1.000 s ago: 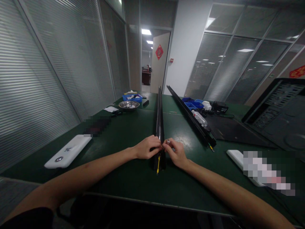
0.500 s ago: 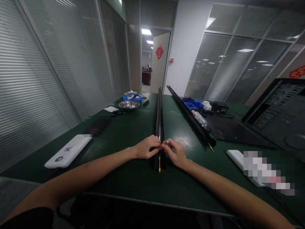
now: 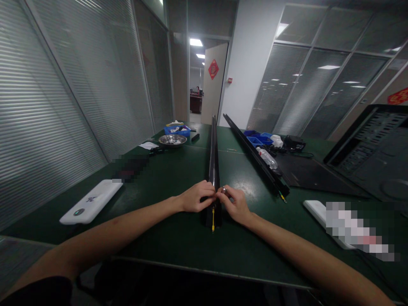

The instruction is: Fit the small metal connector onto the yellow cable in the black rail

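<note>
Right at the near end of the long black channel (image 3: 214, 153), which lies lengthwise on the green table (image 3: 172, 170), both hands are pretty much parked over it. Left hand (image 3: 198, 196) comes in from the channel's left, thumb and fingers curled with the tips close together on top. Right hand (image 3: 235, 204) mirrors that at its right edge, fingertips nearly meeting the left ones. Can't tell if either is actually pinching something small, the tips hide it. The shiny bit (image 3: 224, 190) on the right hand looks like a ring, but I wouldn't swear to it.

What's changed in the last second: barely anything except the yellow wire (image 3: 213, 219) poking out of the channel's near end. Its tip was angled a bit left and now hangs straighter. Hands haven't really budged, so I'd read it as fine fiddling at one spot, with the wire's free end still loose.

Off to the channel's right there's a second black channel (image 3: 255, 155) with a green-and-yellow wire (image 3: 282, 196) at its near end. Steel bowl (image 3: 172, 140) sits to the channel's left, near its far end.
</note>
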A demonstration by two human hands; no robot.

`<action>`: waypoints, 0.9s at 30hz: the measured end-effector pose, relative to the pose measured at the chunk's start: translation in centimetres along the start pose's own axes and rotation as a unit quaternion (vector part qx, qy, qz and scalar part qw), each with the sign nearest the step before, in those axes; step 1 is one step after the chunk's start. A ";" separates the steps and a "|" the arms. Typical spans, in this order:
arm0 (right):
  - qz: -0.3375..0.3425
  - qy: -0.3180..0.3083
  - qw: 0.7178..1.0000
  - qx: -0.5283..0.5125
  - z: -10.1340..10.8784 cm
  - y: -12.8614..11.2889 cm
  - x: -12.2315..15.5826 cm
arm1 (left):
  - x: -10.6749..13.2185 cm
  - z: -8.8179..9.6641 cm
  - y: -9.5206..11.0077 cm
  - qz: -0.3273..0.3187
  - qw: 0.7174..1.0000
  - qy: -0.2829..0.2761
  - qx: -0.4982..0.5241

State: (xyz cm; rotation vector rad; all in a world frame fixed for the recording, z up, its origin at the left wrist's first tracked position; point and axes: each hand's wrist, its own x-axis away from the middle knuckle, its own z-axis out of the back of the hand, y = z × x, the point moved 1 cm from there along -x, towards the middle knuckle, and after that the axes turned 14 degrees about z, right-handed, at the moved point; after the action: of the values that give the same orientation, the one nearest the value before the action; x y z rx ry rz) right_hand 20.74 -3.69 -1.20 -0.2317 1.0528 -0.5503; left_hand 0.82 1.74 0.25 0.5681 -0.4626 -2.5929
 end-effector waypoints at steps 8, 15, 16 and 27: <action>0.011 0.001 1.000 0.006 0.1 -0.1 -0.1 | 0.0 0.1 0.1 0.000 1.000 -0.003 0.002; 0.017 0.003 1.000 -0.004 0.2 -0.2 -0.2 | 0.0 0.1 0.2 -0.002 1.000 -0.002 0.008; 0.015 0.005 1.000 -0.002 0.1 -0.2 -0.2 | 0.0 0.2 0.2 -0.002 1.000 -0.001 0.010; -0.019 0.015 1.000 -0.016 -0.1 0.3 0.2 | 0.0 0.0 0.2 -0.004 1.000 0.014 0.012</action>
State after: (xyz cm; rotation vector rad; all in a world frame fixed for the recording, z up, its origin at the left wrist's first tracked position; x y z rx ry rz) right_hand 20.78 -3.57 -1.54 -0.2719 1.0880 -0.5724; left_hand 0.89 1.60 0.33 0.6147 -0.4850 -2.5874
